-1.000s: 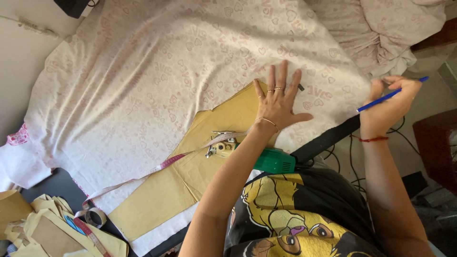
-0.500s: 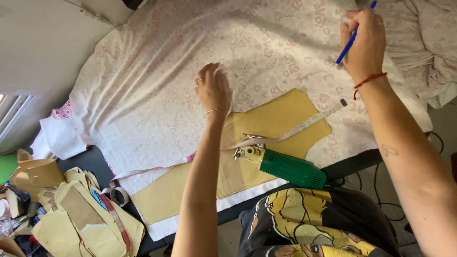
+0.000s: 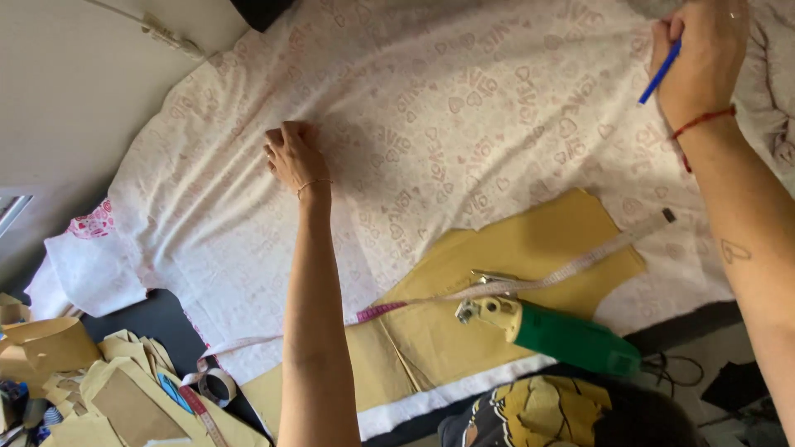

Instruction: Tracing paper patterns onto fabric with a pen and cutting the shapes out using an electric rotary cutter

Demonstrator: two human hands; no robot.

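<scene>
Head view: one wide sheet of soft white fabric with faint pink hearts lies rumpled across the counter, which shows dark at the lower left. The left hand presses flat on the cloth, fingers together and knuckles slightly bent, its grip closed on nothing. The right hand, upper right, has its grip clamped on one blue pen, the tip angled down toward the fabric. One stiff tan paper pattern piece lies on the near edge of the cloth. One pink-and-white tape measure runs across it. One green-bodied electric cutter with a cream head rests just below the tape. At lower left sits a loose heap of more tan pattern pieces; their count is unclear.
</scene>
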